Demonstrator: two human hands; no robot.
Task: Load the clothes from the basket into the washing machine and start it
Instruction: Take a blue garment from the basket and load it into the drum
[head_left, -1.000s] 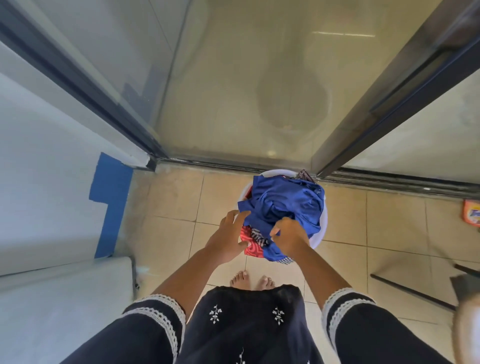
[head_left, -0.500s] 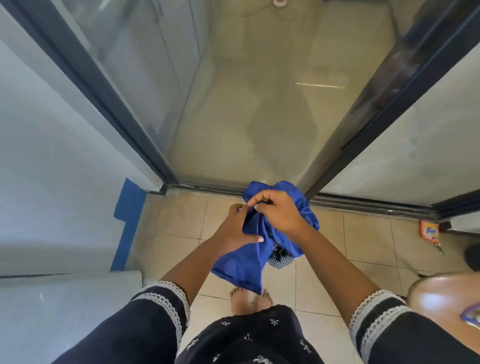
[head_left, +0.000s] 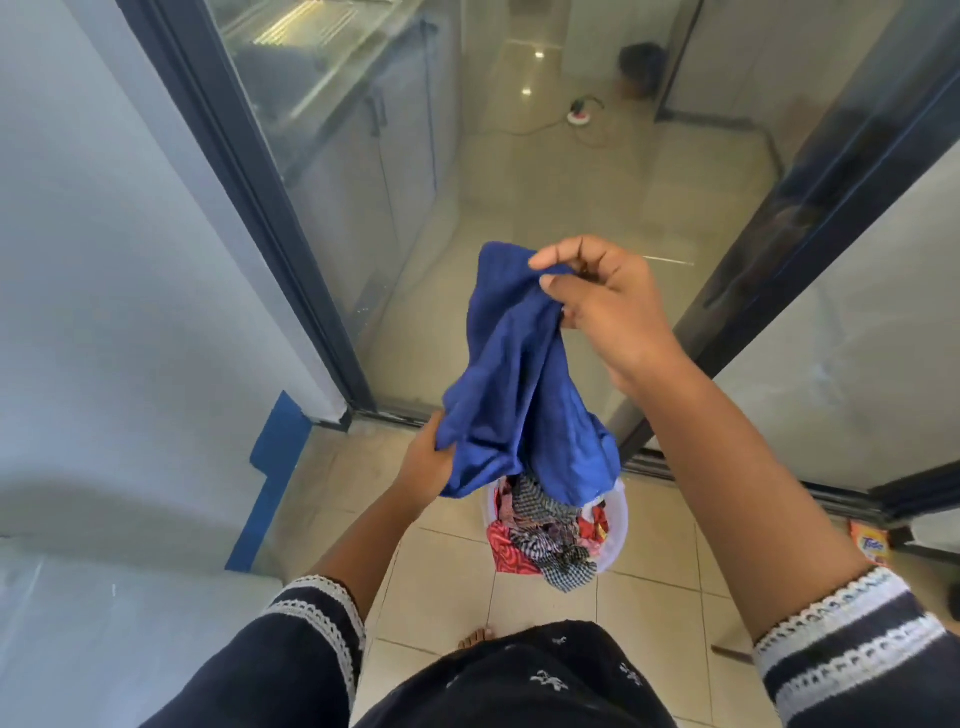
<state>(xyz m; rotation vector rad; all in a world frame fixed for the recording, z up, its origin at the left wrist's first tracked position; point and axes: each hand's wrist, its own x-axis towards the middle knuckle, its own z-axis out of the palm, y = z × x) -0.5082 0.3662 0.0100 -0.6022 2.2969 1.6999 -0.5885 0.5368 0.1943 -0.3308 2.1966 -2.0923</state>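
A blue garment (head_left: 519, 384) hangs in the air above the white laundry basket (head_left: 618, 525). My right hand (head_left: 597, 296) pinches its top edge, raised high. Lower down, my left hand (head_left: 428, 460) grips the garment's bottom left corner. The basket stands on the tiled floor in front of my feet and holds several clothes (head_left: 540, 535), red patterned and checked ones. No washing machine is clearly in view.
A dark-framed glass sliding door (head_left: 249, 171) stands ahead, its track (head_left: 727, 478) crossing the floor behind the basket. An orange detergent packet (head_left: 870, 545) lies on the tiles at the right. A white surface (head_left: 104, 623) is at the lower left. Blue tape (head_left: 270, 478) marks the left wall.
Both hands lifted the blue garment out of the basket. My right hand rose high with its top edge, my left stayed low, and the garment now hangs stretched between them, uncovering the basket.
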